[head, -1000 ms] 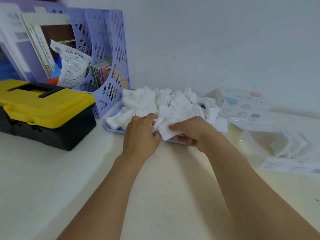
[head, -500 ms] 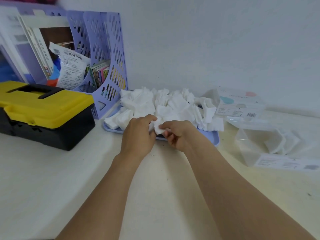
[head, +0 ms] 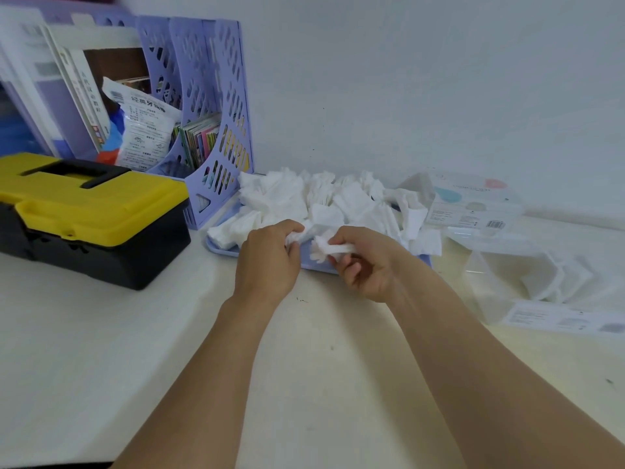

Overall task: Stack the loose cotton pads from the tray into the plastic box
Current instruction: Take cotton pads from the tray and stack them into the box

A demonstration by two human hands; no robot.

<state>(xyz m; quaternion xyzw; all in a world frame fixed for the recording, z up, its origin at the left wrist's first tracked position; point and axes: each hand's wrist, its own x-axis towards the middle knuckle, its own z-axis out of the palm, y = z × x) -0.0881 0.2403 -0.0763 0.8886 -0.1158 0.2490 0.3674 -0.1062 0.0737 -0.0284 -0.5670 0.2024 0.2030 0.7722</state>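
Just right of the left hand (head: 269,262), itself curled on a pad, the right hand (head: 363,265) now pinches a pad (head: 326,248) lifted off the tray (head: 318,265), ready for the box (head: 541,286) further right.

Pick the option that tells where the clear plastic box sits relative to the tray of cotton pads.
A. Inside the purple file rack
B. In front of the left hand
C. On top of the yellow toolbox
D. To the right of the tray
D: the clear plastic box lies on the table right of the tray, with a few pads already inside.
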